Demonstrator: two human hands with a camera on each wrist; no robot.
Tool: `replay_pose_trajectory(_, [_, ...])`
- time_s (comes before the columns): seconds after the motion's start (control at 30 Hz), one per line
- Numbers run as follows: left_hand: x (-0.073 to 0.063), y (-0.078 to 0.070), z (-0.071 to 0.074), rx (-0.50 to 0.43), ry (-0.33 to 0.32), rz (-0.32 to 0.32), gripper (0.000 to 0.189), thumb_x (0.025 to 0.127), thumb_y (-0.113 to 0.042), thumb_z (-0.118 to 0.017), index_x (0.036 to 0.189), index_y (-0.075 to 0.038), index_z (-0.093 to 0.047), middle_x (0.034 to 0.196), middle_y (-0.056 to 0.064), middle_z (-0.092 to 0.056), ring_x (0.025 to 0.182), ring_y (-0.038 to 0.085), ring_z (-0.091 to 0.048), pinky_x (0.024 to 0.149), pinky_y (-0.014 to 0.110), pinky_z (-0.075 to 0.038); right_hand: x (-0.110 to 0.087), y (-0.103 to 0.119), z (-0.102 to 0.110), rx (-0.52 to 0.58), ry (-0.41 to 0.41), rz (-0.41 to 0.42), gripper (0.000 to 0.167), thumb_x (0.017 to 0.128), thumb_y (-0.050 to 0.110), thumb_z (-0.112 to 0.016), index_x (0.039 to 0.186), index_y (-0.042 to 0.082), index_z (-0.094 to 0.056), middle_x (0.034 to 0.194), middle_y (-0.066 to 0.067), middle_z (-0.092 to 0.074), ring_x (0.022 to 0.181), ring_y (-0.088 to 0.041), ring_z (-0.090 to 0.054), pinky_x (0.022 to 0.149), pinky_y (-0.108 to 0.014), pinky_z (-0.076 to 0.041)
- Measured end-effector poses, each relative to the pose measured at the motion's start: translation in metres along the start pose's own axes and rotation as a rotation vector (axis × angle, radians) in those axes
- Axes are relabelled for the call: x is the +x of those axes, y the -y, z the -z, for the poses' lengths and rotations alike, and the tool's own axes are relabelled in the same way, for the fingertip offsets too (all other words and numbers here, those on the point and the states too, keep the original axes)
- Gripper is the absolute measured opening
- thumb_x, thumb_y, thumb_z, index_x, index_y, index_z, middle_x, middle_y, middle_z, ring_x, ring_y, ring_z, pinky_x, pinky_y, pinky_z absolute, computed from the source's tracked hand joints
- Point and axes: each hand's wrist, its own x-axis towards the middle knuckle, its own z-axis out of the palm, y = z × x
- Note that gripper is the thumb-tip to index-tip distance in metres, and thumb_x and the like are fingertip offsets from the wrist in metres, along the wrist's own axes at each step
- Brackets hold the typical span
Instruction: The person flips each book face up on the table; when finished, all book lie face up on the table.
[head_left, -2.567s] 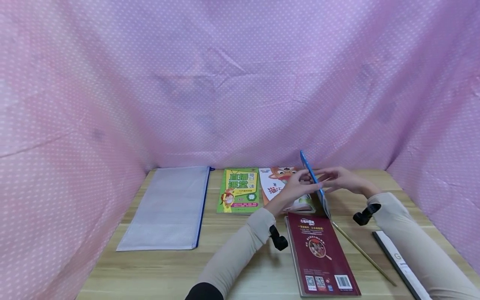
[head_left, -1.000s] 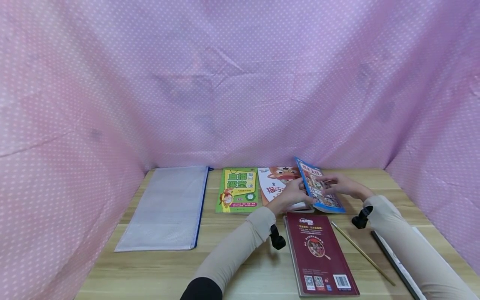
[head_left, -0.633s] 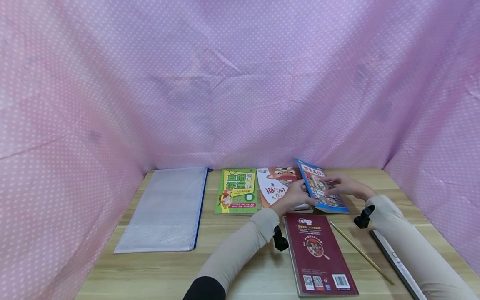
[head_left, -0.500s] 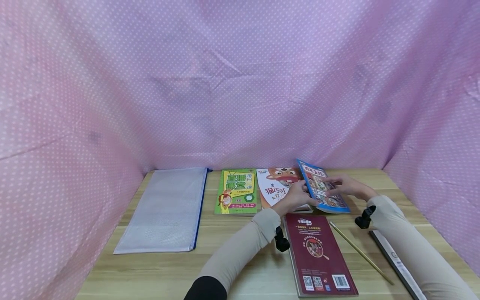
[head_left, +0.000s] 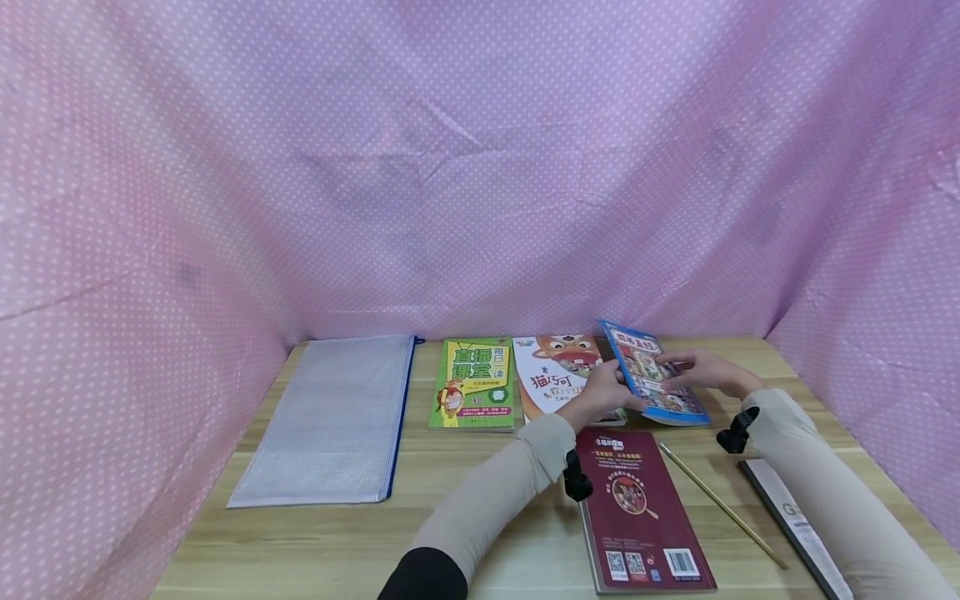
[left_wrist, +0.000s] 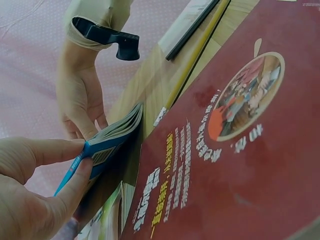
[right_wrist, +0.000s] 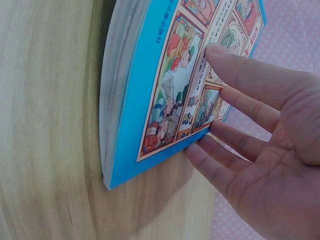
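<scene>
A blue-bordered picture book (head_left: 651,377) stands tilted at the back right, its lower edge at the table. My left hand (head_left: 602,392) pinches its left edge; in the left wrist view the thumb and a finger (left_wrist: 62,150) close on the blue spine. Over the front cover my right hand (head_left: 708,372) is spread, fingers fairly straight. Seen from the right wrist, the thumb (right_wrist: 250,75) lies against the cover and the other fingertips meet its far edge. A white book with a fox-like cartoon (head_left: 551,379) lies left of the blue book, partly behind my left hand.
A maroon book (head_left: 641,517) lies in front of the hands. Right of it are a thin gold stick (head_left: 723,504) and a long white-and-black box (head_left: 795,521), partly under my right forearm. A green book (head_left: 474,383) and a mesh zip pouch (head_left: 330,421) lie to the left.
From nearly edge-on, the blue book has leaned back so its cover shows, then shifted slightly right with both hands. My right hand has moved from its side to the front cover.
</scene>
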Motion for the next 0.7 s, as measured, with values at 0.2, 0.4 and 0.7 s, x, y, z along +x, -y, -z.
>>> replay_pose_trajectory(0.2, [0.002,-0.004,-0.009,0.006,-0.047,0.045,0.064,0.077,0.004,-0.085,0.135,-0.002,-0.059,0.112,0.014,-0.072,0.097,0.026,-0.070,0.083,0.040,-0.062,-0.002,-0.002,0.002,-0.005,-0.004,0.001,0.074,0.094,0.033,-0.074,0.151,-0.001,-0.043,0.153,-0.038,-0.037,0.139,-0.059,-0.035,0.110,-0.068,-0.039])
replay_pose_trajectory(0.4, [0.003,0.001,-0.016,-0.030,-0.055,0.062,0.069,0.077,0.007,-0.083,0.139,-0.004,-0.057,0.111,0.014,-0.073,0.092,0.025,-0.070,0.080,0.041,-0.062,-0.003,-0.006,0.003,0.009,-0.005,0.017,0.071,0.094,0.027,-0.074,0.150,-0.003,-0.044,0.153,-0.038,-0.037,0.138,-0.058,-0.037,0.109,-0.067,-0.040])
replay_pose_trajectory(0.7, [0.001,0.006,-0.019,-0.058,-0.063,0.124,0.079,0.079,0.006,-0.082,0.149,-0.008,-0.049,0.115,0.011,-0.071,0.092,0.024,-0.069,0.084,0.050,-0.062,-0.004,-0.010,0.006,-0.030,-0.027,-0.019,0.068,0.093,0.025,-0.075,0.149,-0.002,-0.046,0.151,-0.040,-0.037,0.135,-0.058,-0.040,0.108,-0.066,-0.041])
